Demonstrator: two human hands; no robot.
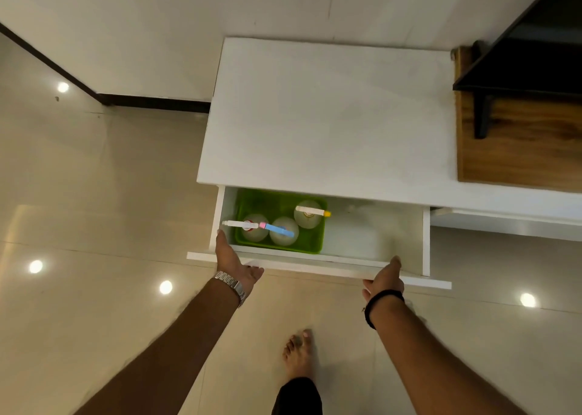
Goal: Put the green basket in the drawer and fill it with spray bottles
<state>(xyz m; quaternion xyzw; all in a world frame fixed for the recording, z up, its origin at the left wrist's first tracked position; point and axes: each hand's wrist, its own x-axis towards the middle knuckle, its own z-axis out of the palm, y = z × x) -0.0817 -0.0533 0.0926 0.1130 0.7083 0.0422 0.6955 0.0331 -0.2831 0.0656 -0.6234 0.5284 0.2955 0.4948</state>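
The drawer (318, 265) is sticking out of the white cabinet (330, 115). The green basket (280, 221) is sitting inside it, on the left side. Three spray bottles are standing in the basket. One bottle (255, 227) has a white top, one (283, 230) has a blue and pink top, and one (308, 214) has a white top with a yellow tip.

The left hand (234, 262) is holding the front of the drawer near its left corner. Its fingers are wrapping over the front edge, with the thumb under it. The right hand (385, 276) is holding the front edge too, further to the right, and its fingers are curling over the edge the same way.

So most of the job is looking done. The basket is in the drawer and the bottles are in the basket. No more bottles are showing on the cabinet or the floor (94, 225). I am guessing the only thing left is pushing the drawer shut.
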